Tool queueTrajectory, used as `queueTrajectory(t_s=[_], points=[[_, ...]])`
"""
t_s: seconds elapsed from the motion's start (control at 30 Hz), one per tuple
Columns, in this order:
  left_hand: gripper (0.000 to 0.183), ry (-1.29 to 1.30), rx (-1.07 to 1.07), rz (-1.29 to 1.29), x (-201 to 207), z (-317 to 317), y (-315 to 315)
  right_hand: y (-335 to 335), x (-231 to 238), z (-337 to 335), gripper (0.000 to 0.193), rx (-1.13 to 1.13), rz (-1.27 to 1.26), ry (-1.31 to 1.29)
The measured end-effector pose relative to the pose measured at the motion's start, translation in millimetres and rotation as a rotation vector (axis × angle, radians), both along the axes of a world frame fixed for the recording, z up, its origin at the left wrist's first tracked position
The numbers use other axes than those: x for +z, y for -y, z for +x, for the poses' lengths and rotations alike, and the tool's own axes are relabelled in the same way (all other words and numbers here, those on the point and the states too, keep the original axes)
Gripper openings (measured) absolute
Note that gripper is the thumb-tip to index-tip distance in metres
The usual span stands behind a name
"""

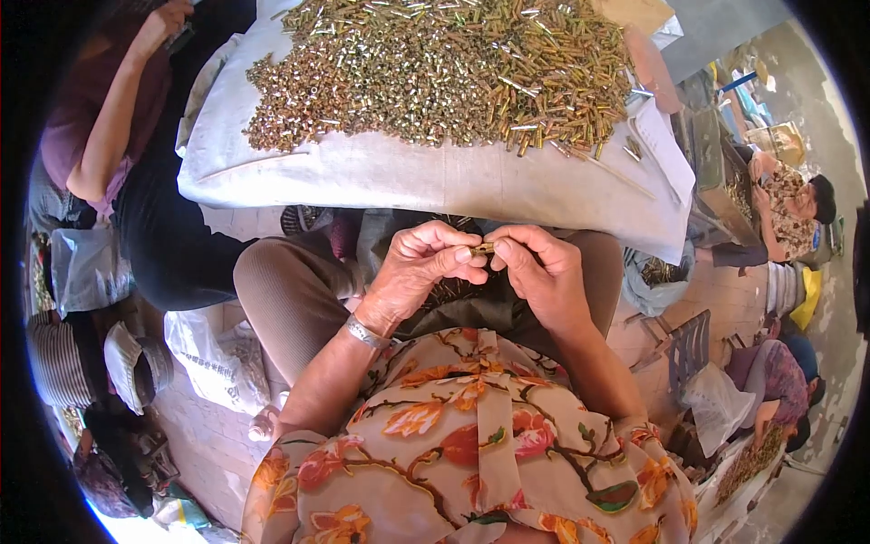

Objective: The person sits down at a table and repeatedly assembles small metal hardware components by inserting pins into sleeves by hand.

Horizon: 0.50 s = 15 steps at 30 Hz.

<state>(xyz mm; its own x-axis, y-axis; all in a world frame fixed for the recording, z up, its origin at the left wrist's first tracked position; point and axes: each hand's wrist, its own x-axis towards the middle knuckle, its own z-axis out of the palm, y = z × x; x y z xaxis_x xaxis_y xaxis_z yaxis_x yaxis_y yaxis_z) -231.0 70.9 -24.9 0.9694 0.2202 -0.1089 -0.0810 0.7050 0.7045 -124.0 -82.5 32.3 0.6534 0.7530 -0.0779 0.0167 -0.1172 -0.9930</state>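
Above my lap, my left hand [415,265] and my right hand [544,270] meet, both closed. Between their thumbs and fingers is a small brass-coloured metal piece [481,247], narrow like a sleeve or pin. The fingertips hide part of it, so I cannot tell whether it is one part or two joined. Just beyond my hands stands a table with a pale cover [362,177]. A wide heap of small metal parts [435,82] lies on it, short nut-like pieces at the left and longer tube-like ones at the right.
A person in a purple top [109,118] sits at the left. White plastic bags [213,358] lie on the brick floor. An open bag of metal parts [660,272] stands right of my knee, near a dark slatted chair [691,349]. Other people work at the right.
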Motion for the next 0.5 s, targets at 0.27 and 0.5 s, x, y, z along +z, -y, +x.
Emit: queueTrajectory(t_s=[0.27, 0.5], points=[[0.018, 0.008, -0.033, -0.094, -2, 0, -2, -5, -1, 4, 0.018, 0.056, 0.034, -0.241], [0.02, 0.181, -0.167, -0.38, -16, 3, -2, -9, -8, 1, 0.019, 0.12, 0.112, -0.473]])
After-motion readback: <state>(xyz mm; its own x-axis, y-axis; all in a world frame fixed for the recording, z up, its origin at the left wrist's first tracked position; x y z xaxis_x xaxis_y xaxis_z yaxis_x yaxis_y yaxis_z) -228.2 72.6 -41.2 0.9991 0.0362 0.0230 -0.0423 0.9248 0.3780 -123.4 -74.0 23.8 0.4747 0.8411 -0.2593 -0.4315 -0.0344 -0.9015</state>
